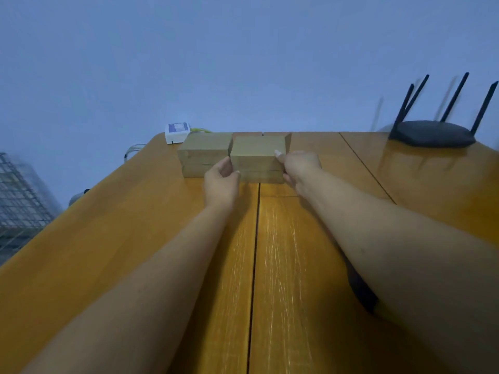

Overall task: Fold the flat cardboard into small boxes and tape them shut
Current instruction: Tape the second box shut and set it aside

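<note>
Two closed brown cardboard boxes stand side by side at the far edge of the wooden table [140, 238]. The right box [258, 157] sits between my hands. My left hand [222, 182] holds its left side with thumb and fingers curled against the near corner. My right hand [301, 168] grips its right side, one finger raised along the top edge. The left box [204, 153] stands untouched, pressed against the right box. No tape is in view.
A black router [432, 132] with several antennas stands at the far right corner. A small white device [176, 132] with cables lies behind the left box. A wire rack [21, 195] stands beyond the table's left edge. A dark object [361, 292] lies under my right forearm.
</note>
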